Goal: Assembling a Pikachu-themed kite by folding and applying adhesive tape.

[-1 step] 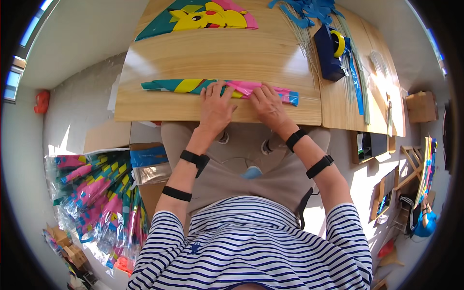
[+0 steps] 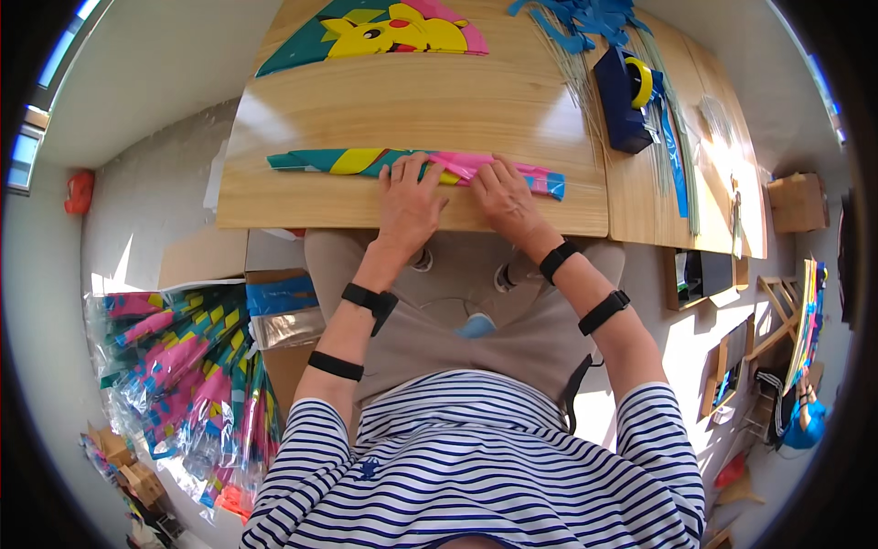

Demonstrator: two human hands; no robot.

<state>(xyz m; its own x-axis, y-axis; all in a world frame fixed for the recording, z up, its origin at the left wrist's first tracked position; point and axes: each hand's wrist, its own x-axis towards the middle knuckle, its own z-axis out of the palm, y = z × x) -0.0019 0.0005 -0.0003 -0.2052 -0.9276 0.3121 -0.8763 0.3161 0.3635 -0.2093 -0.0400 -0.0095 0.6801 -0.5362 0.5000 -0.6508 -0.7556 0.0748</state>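
A rolled-up kite (image 2: 352, 162) of thin printed sheeting, green, yellow and pink, lies across the near part of the wooden table (image 2: 320, 209). Clear plastic and a blue patch show at its right end. My left hand (image 2: 409, 201) rests over the middle of the roll, fingertips curled on its far side and thumb on the near side. Just to the right, my right hand (image 2: 509, 201) pinches the pink part with bent fingers. The fingertips' undersides are hidden. Farther off lies a flat kite (image 2: 389, 32) with a yellow cartoon face.
At the right stands a dark blue tape dispenser (image 2: 622, 105) with a yellow roll (image 2: 643, 82). Thin rods (image 2: 572, 78) and blue ribbons (image 2: 594, 20) lie around it. Bagged rolled kites (image 2: 187, 366) fill the floor at lower left, beside an open carton (image 2: 206, 261).
My right hand's fingers have shifted very slightly to the left on the roll. The left hand and the rolled-up kite look nearly the same.
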